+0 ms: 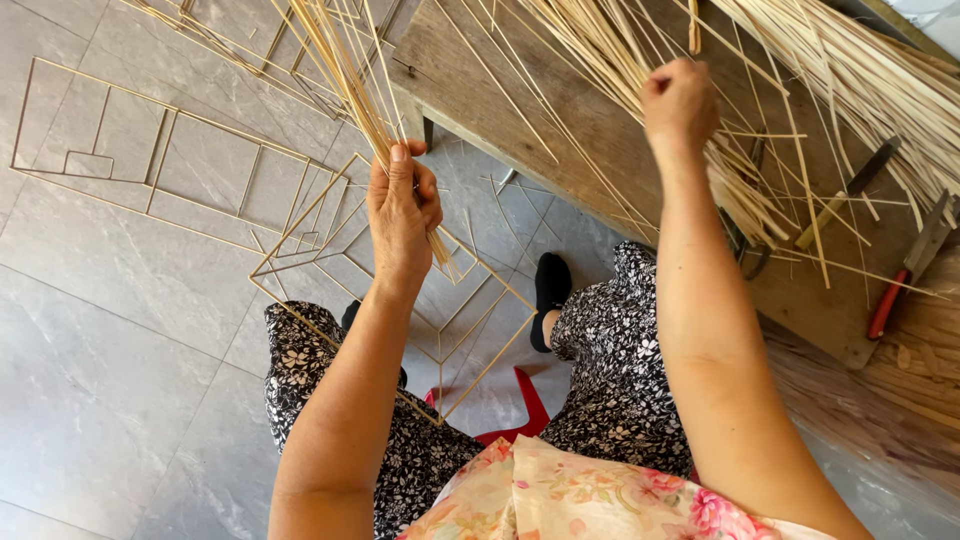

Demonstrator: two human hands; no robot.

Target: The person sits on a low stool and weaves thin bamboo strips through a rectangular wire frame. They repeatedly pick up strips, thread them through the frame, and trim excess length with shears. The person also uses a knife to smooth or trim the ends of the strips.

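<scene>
My left hand [403, 208] gripped a bundle of strips [340, 70], pointing to 11 o'clock. My right hand [680, 105] was closed on one strip in the pile [800, 90] on the bench [560, 130]. Some frames [150, 150] lay finished on the floor; many strips remained.

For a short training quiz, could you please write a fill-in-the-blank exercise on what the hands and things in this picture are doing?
1. The left hand grips a bundle of thin ____ strips.
2. The right hand is closed over the strip pile lying on the wooden ____.
3. Flat strip frames lie on the grey tiled ____.
4. A tool with a ____ handle lies on the bench.

Missing words: bamboo; bench; floor; red
</scene>
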